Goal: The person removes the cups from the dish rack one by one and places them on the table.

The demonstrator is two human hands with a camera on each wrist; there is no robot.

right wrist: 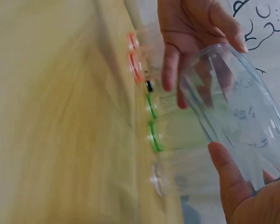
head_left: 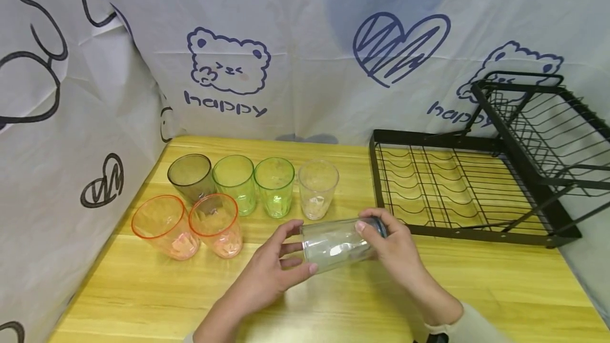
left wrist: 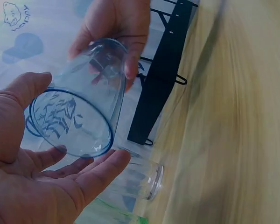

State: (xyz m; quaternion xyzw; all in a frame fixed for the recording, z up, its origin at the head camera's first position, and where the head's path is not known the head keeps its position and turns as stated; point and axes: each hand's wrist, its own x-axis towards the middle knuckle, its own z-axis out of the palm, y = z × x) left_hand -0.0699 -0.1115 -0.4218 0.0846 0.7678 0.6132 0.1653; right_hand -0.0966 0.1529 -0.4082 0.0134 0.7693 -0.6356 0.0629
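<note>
A clear, faintly blue-tinted drinking glass (head_left: pixel 333 245) is held on its side above the table, its mouth toward the left. My right hand (head_left: pixel 393 250) grips it round the base end, with the thumb on the upper side. At the mouth, my left hand (head_left: pixel 274 266) holds the rim lightly between thumb and spread fingers. In the left wrist view the glass (left wrist: pixel 88 112) shows its round blue rim near the left palm. A clear tumbler (head_left: pixel 318 189) stands upright just behind the held glass.
To the left stand two green tumblers (head_left: pixel 240 195), a grey-brown tumbler (head_left: pixel 188 176) and two orange-rimmed tumblers (head_left: pixel 164 232). A black two-tier wire dish rack (head_left: pixel 476 234) occupies the right back of the wooden table (head_left: pixel 143 300). A printed white cloth (head_left: pixel 305 68) hangs behind.
</note>
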